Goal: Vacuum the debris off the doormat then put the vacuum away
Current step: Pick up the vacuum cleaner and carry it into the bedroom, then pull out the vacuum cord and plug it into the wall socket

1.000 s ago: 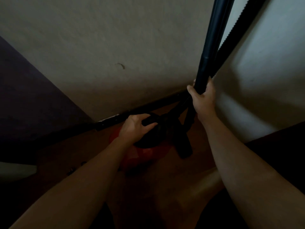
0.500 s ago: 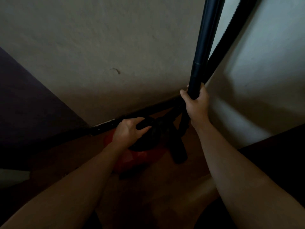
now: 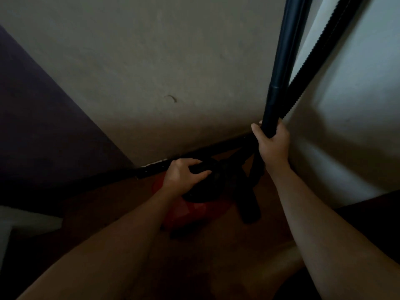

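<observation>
Left hand (image 3: 181, 175) had its fingers curled round the black top of the vacuum (image 3: 194, 211), a red canister sitting on the floor in the wall corner. It looked rigid and probably fairly heavy, so lifting by the top seemed right. Right hand (image 3: 273, 144) was wrapped round the stiff black wand (image 3: 283, 61), near upright. The ribbed hose (image 3: 320, 46) beside it was likely floppy. Doormat not in view.

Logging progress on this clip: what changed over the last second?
Nothing visibly; only the view shifts a little. The left hand still grips the vacuum by its top, and the right hand still grips the tube, with the hose alongside.
</observation>
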{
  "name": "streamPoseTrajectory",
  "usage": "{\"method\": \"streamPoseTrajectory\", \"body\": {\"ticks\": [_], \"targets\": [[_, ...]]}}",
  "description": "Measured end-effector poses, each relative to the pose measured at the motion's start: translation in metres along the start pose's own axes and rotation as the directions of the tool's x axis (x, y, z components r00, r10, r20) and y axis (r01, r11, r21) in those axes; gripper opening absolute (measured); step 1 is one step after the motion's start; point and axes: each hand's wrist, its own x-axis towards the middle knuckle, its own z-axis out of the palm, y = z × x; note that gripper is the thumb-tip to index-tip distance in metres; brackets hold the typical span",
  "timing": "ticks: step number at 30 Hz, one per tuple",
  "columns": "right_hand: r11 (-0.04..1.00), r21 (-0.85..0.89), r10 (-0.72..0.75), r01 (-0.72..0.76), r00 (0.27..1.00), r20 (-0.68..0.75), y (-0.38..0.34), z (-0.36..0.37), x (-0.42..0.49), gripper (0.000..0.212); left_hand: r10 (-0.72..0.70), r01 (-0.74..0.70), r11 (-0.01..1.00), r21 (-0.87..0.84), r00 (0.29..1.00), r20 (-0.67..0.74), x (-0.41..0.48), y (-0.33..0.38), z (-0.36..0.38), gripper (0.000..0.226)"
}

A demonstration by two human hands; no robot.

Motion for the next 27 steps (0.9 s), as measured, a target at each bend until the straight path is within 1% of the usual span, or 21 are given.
{"method": "streamPoseTrajectory", "body": {"ticks": [2, 4, 7, 9, 11, 13, 15, 18, 19, 21, 22, 23, 25, 27], "targets": [[1.000, -0.025, -0.016, 0.016, 1.000, 0.001, 0.000, 0.001, 0.001, 0.016, -0.012, 0.013, 0.999, 0.050, 1.000, -0.025, -0.004, 0.003, 0.000, 0.042], [0.999, -0.046, 0.000, -0.001, 1.000, -0.017, -0.001, 0.001, 0.000, 0.021, -0.015, 0.016, 0.995, 0.095, 1.000, -0.015, -0.009, 0.008, -0.003, 0.046], [0.997, -0.051, 0.060, -0.065, 0.994, -0.094, -0.013, -0.005, -0.007, 0.047, -0.048, 0.051, 0.990, 0.128, 0.998, -0.029, -0.025, 0.018, -0.012, 0.053], [0.990, -0.073, 0.108, -0.123, 0.978, -0.177, -0.022, -0.009, -0.021, 0.062, -0.129, 0.133, 0.988, 0.084, 0.991, -0.046, -0.037, 0.019, -0.019, 0.059], [0.980, -0.073, 0.162, -0.186, 0.952, -0.258, -0.035, -0.006, -0.041, 0.071, -0.195, 0.196, 0.980, 0.034, 0.980, -0.047, -0.048, 0.019, -0.028, 0.062], [0.973, -0.087, 0.178, -0.214, 0.935, -0.307, -0.046, 0.006, -0.059, 0.067, -0.226, 0.226, 0.974, -0.004, 0.973, -0.047, -0.059, 0.015, -0.034, 0.065], [0.977, -0.109, 0.142, -0.185, 0.937, -0.319, -0.055, 0.020, -0.070, 0.055, -0.239, 0.238, 0.971, -0.033, 0.970, -0.049, -0.069, -0.001, -0.034, 0.064], [0.982, -0.180, 0.024, -0.061, 0.980, -0.198, -0.058, 0.040, -0.075, 0.043, -0.224, 0.223, 0.975, -0.015, 0.972, -0.070, -0.081, -0.028, -0.030, 0.063], [0.981, -0.189, 0.012, -0.040, 0.989, -0.151, -0.056, 0.046, -0.076, 0.040, -0.228, 0.227, 0.974, -0.018, 0.970, -0.083, -0.086, -0.038, -0.027, 0.064], [0.981, -0.174, 0.067, -0.082, 0.994, -0.086, -0.057, 0.054, -0.078, 0.035, -0.254, 0.249, 0.966, -0.064, 0.962, -0.096, -0.102, -0.049, -0.025, 0.066], [0.978, -0.188, 0.089, -0.094, 0.995, -0.035, -0.061, 0.057, -0.083, 0.033, -0.267, 0.258, 0.962, -0.091, 0.958, -0.104, -0.115, -0.053, -0.028, 0.065], [0.971, -0.227, 0.088, -0.075, 0.995, 0.047, -0.065, 0.059, -0.088, 0.030, -0.276, 0.265, 0.958, -0.108, 0.955, -0.104, -0.129, -0.057, -0.031, 0.065], [0.947, -0.318, 0.046, 0.035, 0.969, 0.243, -0.074, 0.059, -0.102, 0.027, -0.317, 0.302, 0.941, -0.149, 0.944, -0.091, -0.155, -0.064, -0.039, 0.063], [0.922, -0.359, 0.011, 0.145, 0.918, 0.398, -0.086, 0.054, -0.114, 0.026, -0.353, 0.330, 0.921, -0.208, 0.931, -0.088, -0.175, -0.071, -0.046, 0.062]]}}
